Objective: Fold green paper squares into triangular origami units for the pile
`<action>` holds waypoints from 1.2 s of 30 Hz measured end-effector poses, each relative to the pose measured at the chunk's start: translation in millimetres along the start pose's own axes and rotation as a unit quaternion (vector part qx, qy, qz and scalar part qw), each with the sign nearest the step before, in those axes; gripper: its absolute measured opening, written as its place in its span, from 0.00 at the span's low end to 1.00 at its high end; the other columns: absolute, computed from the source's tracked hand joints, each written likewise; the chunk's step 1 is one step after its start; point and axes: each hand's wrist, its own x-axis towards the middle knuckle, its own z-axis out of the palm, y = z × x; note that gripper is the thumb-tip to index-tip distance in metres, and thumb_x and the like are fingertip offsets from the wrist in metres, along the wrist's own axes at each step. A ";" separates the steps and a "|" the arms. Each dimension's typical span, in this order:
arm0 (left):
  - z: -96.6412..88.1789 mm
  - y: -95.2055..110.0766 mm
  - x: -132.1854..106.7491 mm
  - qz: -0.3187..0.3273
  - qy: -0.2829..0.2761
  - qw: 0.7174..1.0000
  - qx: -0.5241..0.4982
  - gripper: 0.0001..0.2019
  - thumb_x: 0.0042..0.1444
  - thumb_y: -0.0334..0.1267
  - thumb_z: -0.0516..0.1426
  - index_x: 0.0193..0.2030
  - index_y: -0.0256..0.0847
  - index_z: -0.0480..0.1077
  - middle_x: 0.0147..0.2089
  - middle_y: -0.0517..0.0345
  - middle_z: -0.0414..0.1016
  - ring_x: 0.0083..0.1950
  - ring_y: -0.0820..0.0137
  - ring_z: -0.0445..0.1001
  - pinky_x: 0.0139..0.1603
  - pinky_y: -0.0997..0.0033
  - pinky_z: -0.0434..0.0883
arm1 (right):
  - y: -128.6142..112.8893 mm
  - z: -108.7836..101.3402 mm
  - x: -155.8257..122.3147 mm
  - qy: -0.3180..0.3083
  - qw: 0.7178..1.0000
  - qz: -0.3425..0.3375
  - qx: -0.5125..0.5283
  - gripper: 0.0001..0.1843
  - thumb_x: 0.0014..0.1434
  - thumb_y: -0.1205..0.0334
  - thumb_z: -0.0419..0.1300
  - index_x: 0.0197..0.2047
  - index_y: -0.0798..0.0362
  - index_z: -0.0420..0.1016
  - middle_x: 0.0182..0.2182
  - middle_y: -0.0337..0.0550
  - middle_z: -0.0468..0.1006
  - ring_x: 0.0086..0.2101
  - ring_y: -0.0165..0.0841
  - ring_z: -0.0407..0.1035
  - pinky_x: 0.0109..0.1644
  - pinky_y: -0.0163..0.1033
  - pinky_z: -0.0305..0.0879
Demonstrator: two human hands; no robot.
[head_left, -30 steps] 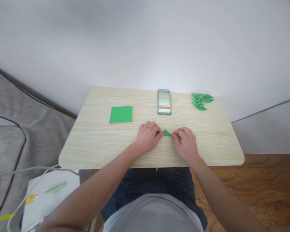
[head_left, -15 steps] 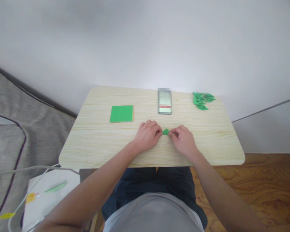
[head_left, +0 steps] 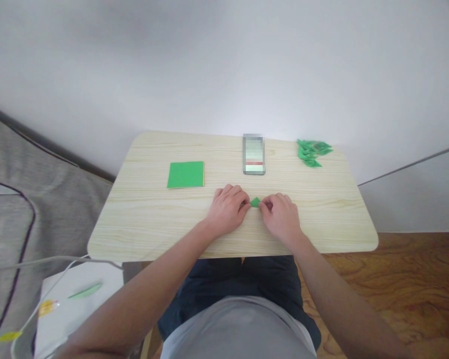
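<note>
A small folded piece of green paper lies between my hands, near the middle of the table. My left hand pinches its left end, fingers closed. At the opposite end, my right hand grips the paper between thumb and forefinger. Only the paper's middle shows, as a low pointed shape; the fingertips hide both ends. Beyond my left hand rests a stack of square green paper. Several folded green paper pieces are heaped at the far right of the table.
A phone with a blurred screen lies at the back of the light wooden table. Behind it rises a white wall. At lower left, a cable crosses above a white surface, near grey fabric.
The whole view has shifted slightly. Both hands keep their pinch on the green paper, and my right hand seems a touch closer to the left one.
</note>
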 end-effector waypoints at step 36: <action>-0.3 -0.7 5.3 0.004 -0.008 1.000 0.013 0.13 0.68 0.40 0.56 0.52 0.58 0.80 0.45 0.54 0.73 0.51 0.59 0.66 0.49 0.54 0.60 | 10.0 5.7 -15.4 0.038 0.998 -0.001 0.045 0.06 0.68 0.62 0.58 0.45 0.46 0.77 0.41 0.42 0.77 0.45 0.42 0.67 0.47 0.46 0.57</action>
